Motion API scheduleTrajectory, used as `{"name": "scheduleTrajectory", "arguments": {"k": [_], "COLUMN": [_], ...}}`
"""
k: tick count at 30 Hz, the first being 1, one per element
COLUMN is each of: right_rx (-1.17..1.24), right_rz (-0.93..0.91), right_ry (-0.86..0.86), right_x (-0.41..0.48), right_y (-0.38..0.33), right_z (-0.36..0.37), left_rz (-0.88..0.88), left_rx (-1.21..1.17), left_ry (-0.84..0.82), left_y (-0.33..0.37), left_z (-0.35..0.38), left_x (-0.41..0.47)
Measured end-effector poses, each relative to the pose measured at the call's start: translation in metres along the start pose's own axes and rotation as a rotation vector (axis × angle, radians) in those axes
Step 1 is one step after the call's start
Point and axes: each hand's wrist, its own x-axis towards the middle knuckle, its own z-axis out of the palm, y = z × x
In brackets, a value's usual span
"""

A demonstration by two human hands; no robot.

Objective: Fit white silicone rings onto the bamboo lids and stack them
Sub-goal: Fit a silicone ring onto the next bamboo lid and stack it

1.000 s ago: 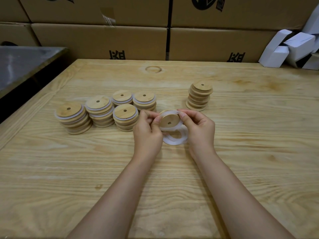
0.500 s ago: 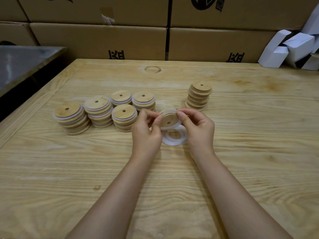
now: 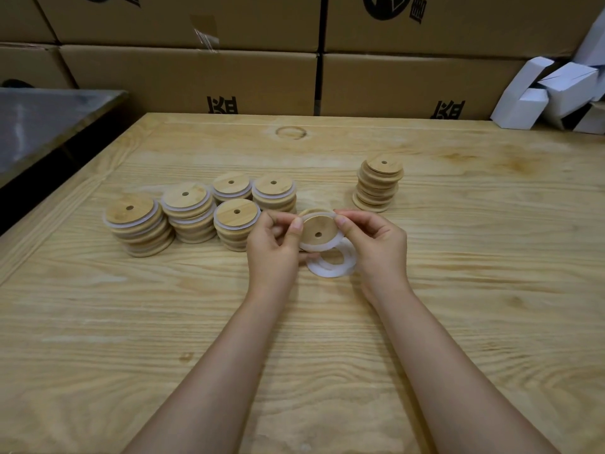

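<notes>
A round bamboo lid [image 3: 319, 230] with a small centre hole is held tilted above the table, a white silicone ring [image 3: 322, 245] stretched around its rim. My left hand [image 3: 273, 249] pinches the lid's left edge and my right hand [image 3: 376, 245] pinches its right edge. Loose white rings [image 3: 332, 267] lie on the wooden table [image 3: 458, 290] just beneath the lid. To the left stand several stacks of ringed lids [image 3: 190, 211]. A stack of bare lids [image 3: 378, 185] stands at the right rear.
Cardboard boxes [image 3: 196, 83] line the wall behind the table. White folded cartons [image 3: 553, 93] lie at the back right. A dark metal surface [image 3: 42, 126] sits beyond the table's left edge.
Both hands and the lid stay in nearly the same spot. The fingers have shifted slightly along the rim, working the ring around the lid.
</notes>
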Motion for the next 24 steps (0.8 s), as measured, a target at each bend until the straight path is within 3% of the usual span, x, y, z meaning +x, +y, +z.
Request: {"name": "scheduleTrajectory", "arguments": {"k": [7, 13, 24], "right_rx": [-0.031, -0.081, -0.029], "right_rz": [-0.024, -0.115, -0.001], "right_ry": [-0.012, -0.011, 0.007], "right_x": [-0.0035, -0.0058, -0.0035], "right_y": [-0.0016, -0.0051, -0.0028], "right_z": [0.0044, 0.0067, 0.0068], "left_rz": [-0.009, 0.005, -0.029], "left_rx": [-0.083, 0.030, -0.074], "left_ry": [-0.062, -0.120, -0.084], "left_y": [0.0029, -0.0017, -0.0007], "left_z": [-0.0023, 0.0008, -0.0012], "left_x": [-0.0004, -0.0006, 0.0018]}}
